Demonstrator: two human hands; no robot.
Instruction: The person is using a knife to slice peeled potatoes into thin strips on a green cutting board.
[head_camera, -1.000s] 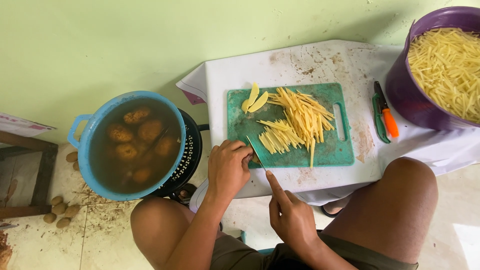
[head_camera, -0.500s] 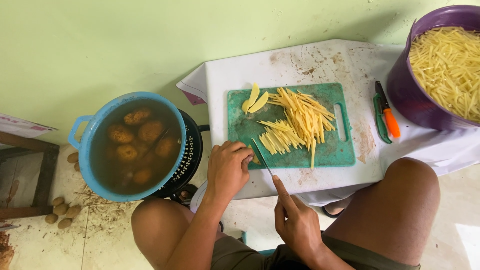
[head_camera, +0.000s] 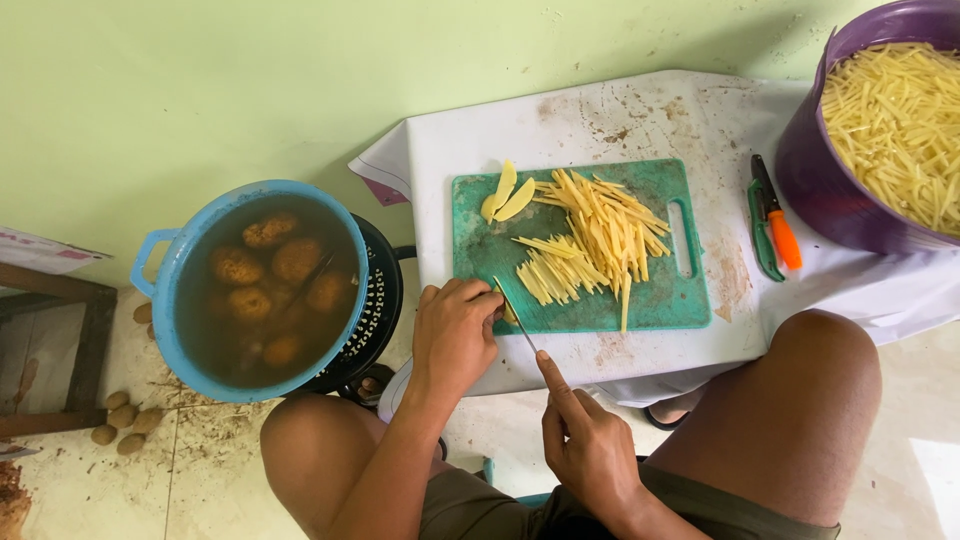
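L hand (head_camera: 455, 335) curled over potato piece (head_camera: 509, 313) at board (head_camera: 585, 300) edge; R hand (head_camera: 590, 450) grips knife (head_camera: 515, 309), blade beside L fingers. Cut strips (head_camera: 590, 240) mid-board, on desk (head_camera: 600, 120).

Home floor kitchen: cutting board (head_camera: 580, 250), potato tubs (head_camera: 260, 290), tiled floor (head_camera: 190, 470).

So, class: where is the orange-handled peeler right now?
In the head view, the orange-handled peeler lies on the white table, between the green cutting board and the purple tub.
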